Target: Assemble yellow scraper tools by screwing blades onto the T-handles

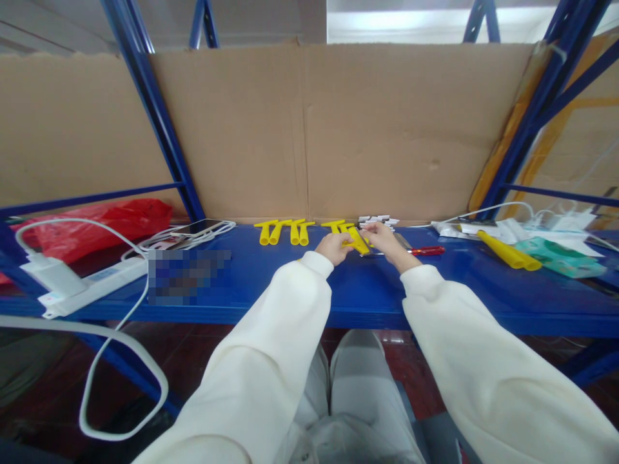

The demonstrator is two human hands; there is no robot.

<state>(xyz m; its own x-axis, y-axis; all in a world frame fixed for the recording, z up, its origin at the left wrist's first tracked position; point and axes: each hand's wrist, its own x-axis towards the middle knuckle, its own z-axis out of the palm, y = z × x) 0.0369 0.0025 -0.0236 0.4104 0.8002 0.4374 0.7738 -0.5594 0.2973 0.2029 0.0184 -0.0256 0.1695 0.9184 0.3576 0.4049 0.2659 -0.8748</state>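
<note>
On the blue shelf top, my left hand [335, 248] is closed around a yellow T-shaped plastic handle [358, 242], partly hidden by the fingers. My right hand [382, 237] pinches at the far end of that piece, and whatever lies between its fingertips is too small to make out. Just behind the hands lie more yellow T-shaped handles [333, 225]. Small white and black parts [380, 220] are piled beyond my right hand. A screwdriver with a red handle [429, 251] rests beside my right wrist.
More yellow handles [294, 232] stand in a row left of my hands. At left are a power strip [97, 283], white cables, a phone [198, 227] and a red bag [111, 225]. Yellow tubes [507, 251] and a green packet [561, 256] lie right. Cardboard [387, 135] closes the back.
</note>
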